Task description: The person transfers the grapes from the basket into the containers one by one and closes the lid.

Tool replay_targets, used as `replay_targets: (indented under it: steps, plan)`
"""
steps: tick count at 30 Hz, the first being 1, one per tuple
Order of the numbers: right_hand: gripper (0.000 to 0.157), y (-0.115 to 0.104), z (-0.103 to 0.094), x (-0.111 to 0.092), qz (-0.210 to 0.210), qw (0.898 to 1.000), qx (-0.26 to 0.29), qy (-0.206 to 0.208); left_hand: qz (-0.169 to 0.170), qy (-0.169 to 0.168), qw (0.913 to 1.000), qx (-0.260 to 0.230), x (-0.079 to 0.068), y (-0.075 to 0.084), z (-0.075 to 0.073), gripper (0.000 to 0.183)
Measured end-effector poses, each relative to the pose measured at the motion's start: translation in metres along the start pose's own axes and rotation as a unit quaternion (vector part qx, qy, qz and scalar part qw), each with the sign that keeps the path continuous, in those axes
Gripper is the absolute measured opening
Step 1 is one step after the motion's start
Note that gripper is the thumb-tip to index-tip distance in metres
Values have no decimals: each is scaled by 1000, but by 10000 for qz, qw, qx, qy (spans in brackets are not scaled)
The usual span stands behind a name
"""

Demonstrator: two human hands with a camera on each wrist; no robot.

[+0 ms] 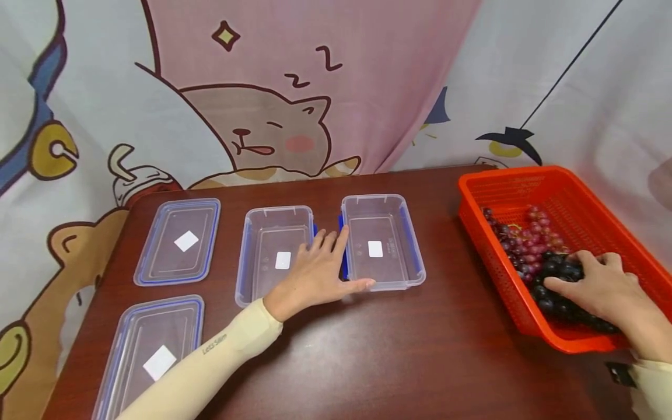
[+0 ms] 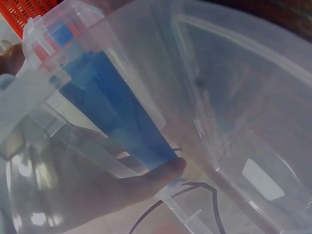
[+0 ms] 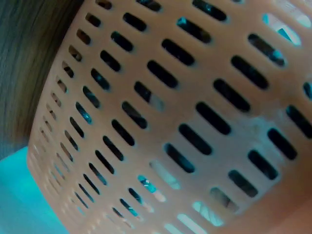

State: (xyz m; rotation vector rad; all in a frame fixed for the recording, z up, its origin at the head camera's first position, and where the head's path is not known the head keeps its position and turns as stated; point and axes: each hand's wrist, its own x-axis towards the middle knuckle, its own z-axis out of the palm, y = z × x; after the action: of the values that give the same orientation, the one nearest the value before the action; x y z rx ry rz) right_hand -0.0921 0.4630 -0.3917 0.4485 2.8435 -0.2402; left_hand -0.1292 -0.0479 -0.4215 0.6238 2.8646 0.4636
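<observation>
Two clear plastic containers with white labels stand side by side, the left container (image 1: 262,286) and the right container (image 1: 388,268). My left hand (image 1: 320,271) lies over the gap between them, fingers spread. Its thumb reaches the right container's front rim, and the fingertips are near the blue side latches. In the left wrist view a finger touches a blue latch (image 2: 117,107). On the right, my right hand (image 1: 604,286) reaches into a red basket (image 1: 488,256), fingers curled round black grapes (image 1: 546,303). Red grapes (image 1: 535,239) lie behind them.
Two clear lids with blue seals and white labels, a far lid (image 1: 168,256) and a near lid (image 1: 136,332), lie on the left of the brown table (image 1: 409,356). A printed curtain (image 1: 367,87) hangs behind. The basket's slotted wall (image 3: 141,131) fills most of the right wrist view.
</observation>
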Motion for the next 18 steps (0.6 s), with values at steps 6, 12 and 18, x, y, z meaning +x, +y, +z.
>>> replay_targets:
  steps: [6, 12, 18]
  plan:
    - [88, 4, 1, -6, 2, 9981, 351, 503, 45, 18, 10000, -6, 0, -1, -1, 126]
    - [78, 2, 1, -11, -8, 9926, 754, 953, 46, 24, 10000, 48, -2, -2, -2, 125]
    - [71, 2, -3, -15, -81, 9886, 794, 1279, 96, 25, 9999, 56, -2, -1, -1, 125]
